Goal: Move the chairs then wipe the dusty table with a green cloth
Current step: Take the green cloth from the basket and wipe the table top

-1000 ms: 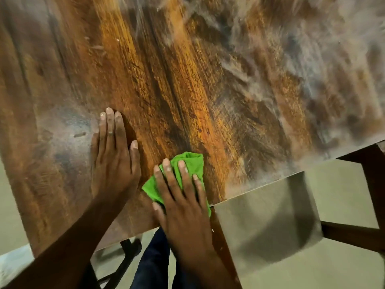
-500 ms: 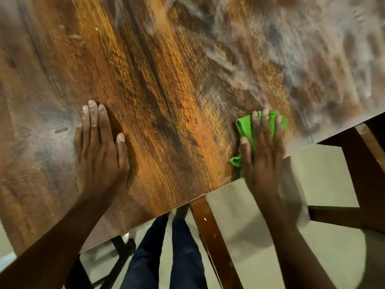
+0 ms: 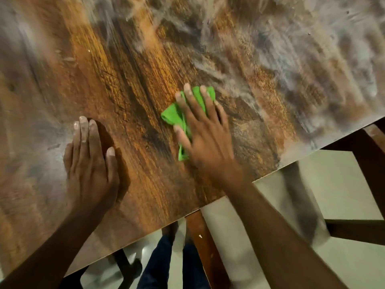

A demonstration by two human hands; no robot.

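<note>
Both bare forearms are extended forward. The left hand (image 3: pixel 89 163) is laid flat, palm down, fingers straight and together, thumb alongside. The right hand (image 3: pixel 204 130) is spread palm down, fingers splayed and pressed flat, slightly blurred.

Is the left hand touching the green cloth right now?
Apart. The head view shows bare wood between the left hand and the green cloth.
</note>
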